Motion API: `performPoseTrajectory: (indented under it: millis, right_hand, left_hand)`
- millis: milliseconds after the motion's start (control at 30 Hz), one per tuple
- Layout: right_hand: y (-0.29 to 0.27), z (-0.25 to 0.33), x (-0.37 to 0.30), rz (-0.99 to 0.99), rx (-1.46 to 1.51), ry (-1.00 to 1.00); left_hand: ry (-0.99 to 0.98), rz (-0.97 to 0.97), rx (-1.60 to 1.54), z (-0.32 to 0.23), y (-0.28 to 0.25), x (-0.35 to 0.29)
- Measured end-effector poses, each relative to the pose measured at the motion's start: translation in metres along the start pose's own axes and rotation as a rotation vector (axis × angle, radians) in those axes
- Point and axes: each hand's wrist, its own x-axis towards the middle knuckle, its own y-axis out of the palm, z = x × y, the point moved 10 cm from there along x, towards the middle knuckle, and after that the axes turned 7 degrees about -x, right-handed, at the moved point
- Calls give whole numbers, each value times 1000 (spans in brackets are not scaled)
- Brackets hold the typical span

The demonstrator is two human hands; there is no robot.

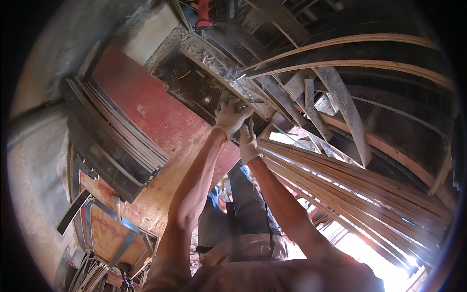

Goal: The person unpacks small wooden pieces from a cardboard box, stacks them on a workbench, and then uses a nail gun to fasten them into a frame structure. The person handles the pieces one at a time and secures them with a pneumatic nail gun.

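Note:
My left hand [230, 116], in a pale work glove, is closed at the near right end of a shallow dark wooden tray [221, 80]. Just below and right of it is my right hand [248, 144], gloved too, its fingers bent and pressed together. The two hands nearly touch. Something small and dark shows between them, but the fingers cover most of it, so its kind cannot be made out. Inside the tray lie a yellow curved strip [184, 75] and small bits too dim to name.
A worn red board [134, 97] lies left of the tray. Beyond it lean stacked thin panels [119, 129] by a plaster wall [36, 170]. Long wooden strips [331, 180] extend to the right, below curved boards [350, 65]. A red tool [204, 14] is at the top.

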Motion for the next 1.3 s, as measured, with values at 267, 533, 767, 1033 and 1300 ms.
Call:
performPoseTrajectory:
  millis: [267,533,767,1033,1300]
  right_hand:
    - [-11,1,-12,-200,-100,82]
    - [-8,28,-27,-93,-553,263]
    - [-18,49,-23,-263,-1146,143]
    - [-26,10,-39,111,-999,530]
    - [-14,70,-43,-131,-1408,-241]
  left_hand:
    - [526,-170,60,-11,-48,-26]
    - [686,-125,835,13,-98,-31]
    - [590,64,1132,13,-95,-9]
    - [439,188,1391,14,-81,11]
    - [656,311,1383,10,-79,12]
